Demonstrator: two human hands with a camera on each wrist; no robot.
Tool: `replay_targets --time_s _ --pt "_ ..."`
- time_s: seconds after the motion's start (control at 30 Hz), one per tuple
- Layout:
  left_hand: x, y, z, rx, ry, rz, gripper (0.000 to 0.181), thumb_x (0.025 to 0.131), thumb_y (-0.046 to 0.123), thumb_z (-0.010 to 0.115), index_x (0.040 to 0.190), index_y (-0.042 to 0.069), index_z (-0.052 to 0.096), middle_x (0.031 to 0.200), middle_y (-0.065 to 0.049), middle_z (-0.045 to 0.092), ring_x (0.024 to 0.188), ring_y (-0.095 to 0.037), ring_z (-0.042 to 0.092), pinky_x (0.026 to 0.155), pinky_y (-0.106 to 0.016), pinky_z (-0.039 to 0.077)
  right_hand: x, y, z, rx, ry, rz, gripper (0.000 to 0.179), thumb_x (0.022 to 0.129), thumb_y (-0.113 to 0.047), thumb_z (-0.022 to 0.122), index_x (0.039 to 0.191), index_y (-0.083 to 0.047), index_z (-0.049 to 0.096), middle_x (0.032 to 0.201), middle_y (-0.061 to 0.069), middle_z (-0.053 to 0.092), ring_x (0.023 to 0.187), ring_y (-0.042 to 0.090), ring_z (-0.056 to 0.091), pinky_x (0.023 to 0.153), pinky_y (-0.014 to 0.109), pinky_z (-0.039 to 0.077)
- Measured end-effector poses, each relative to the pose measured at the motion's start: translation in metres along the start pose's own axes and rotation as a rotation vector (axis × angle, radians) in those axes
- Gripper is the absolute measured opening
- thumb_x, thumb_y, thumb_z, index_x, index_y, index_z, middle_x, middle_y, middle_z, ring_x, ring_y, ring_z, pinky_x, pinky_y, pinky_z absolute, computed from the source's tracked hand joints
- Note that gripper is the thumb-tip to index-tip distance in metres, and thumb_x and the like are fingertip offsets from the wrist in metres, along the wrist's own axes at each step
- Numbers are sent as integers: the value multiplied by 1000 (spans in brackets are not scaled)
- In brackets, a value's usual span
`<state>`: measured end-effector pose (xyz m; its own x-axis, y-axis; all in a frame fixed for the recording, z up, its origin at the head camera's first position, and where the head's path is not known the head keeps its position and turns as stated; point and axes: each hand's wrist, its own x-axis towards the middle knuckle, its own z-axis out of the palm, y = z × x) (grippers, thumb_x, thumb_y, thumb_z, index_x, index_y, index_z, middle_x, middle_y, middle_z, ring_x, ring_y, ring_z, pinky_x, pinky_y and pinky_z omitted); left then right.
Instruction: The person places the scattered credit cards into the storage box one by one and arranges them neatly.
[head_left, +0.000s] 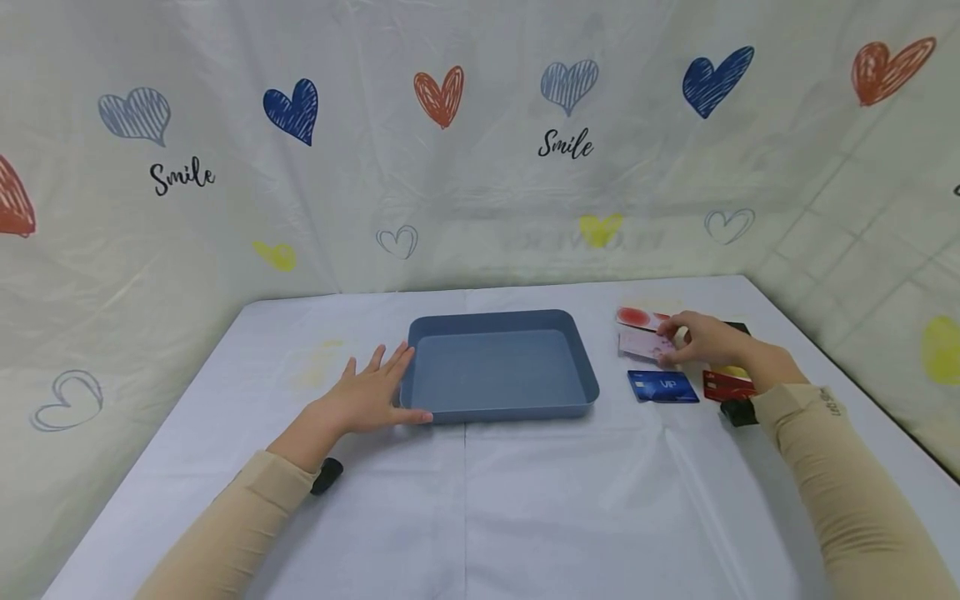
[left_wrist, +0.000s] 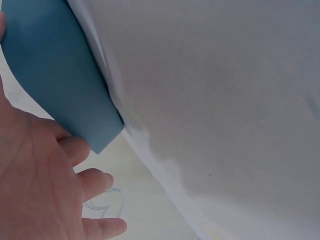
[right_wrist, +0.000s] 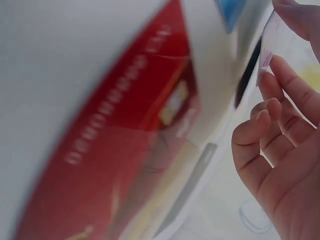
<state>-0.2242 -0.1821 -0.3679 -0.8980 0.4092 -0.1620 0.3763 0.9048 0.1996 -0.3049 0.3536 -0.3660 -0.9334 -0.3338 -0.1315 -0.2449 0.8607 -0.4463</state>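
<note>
A shallow blue-grey tray (head_left: 498,367) lies on the white-covered table with nothing in it. My left hand (head_left: 367,396) rests at its left end, fingers spread along the side and thumb at the front left corner. To the right of the tray, my right hand (head_left: 708,337) pinches a pale pink card (head_left: 643,344) between thumb and fingers; the right wrist view shows this card (right_wrist: 266,50) edge-on. Behind it is a white card with a red oval (head_left: 636,317). A blue VIP card (head_left: 663,387) lies in front.
Under the right wrist are a red card (head_left: 726,387) and a partly hidden yellow card (head_left: 729,370). A black item (head_left: 738,327) shows behind that hand. White curtain (head_left: 480,183) printed with hearts hangs along the table's back and sides.
</note>
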Motion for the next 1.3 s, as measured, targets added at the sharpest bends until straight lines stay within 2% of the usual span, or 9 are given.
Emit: replay_targets --time_s 0.17,0.27,0.57,0.83,1.03,1.3 --pt "0 1 0 -3 -4 -2 117 87 77 60 165 5 11 172 -11 7 155 -43 6 114 -75 4 -1 -7 -6 3 4 -12 58 91 -30 81 128 7 58 124 26 56 107 43 50 93 59 49" --pt "-1 2 0 -6 -6 -4 117 87 76 61 165 5 11 172 -11 7 155 -43 6 114 -75 4 -1 -11 -9 6 5 -39 58 90 -30 81 128 8 58 124 25 56 108 43 51 95 62 47" --pt "1 0 0 -3 -6 -1 118 86 78 59 165 5 10 172 -11 6 154 -43 6 114 -75 5 4 -21 -16 -27 12 -91 53 89 -26 83 125 6 61 115 17 59 104 37 52 89 51 48" --pt "-1 1 -1 -13 -6 -6 117 87 77 60 165 5 10 172 -11 6 154 -43 6 114 -75 5 6 -33 -22 -38 12 -127 53 88 -24 83 126 6 60 117 18 59 103 37 54 90 53 48" --pt "-1 1 -1 -13 -7 -4 117 87 76 61 165 5 10 172 -11 6 154 -43 6 114 -75 5 7 -47 -25 -39 16 -161 51 89 -23 82 126 5 60 118 16 60 108 38 54 97 57 47" --pt "0 1 1 -5 -4 -3 117 87 77 60 165 5 10 172 -12 6 154 -43 7 114 -75 6 12 -66 -20 -54 24 -258 46 86 -21 85 121 3 66 106 7 60 99 30 53 87 46 47"
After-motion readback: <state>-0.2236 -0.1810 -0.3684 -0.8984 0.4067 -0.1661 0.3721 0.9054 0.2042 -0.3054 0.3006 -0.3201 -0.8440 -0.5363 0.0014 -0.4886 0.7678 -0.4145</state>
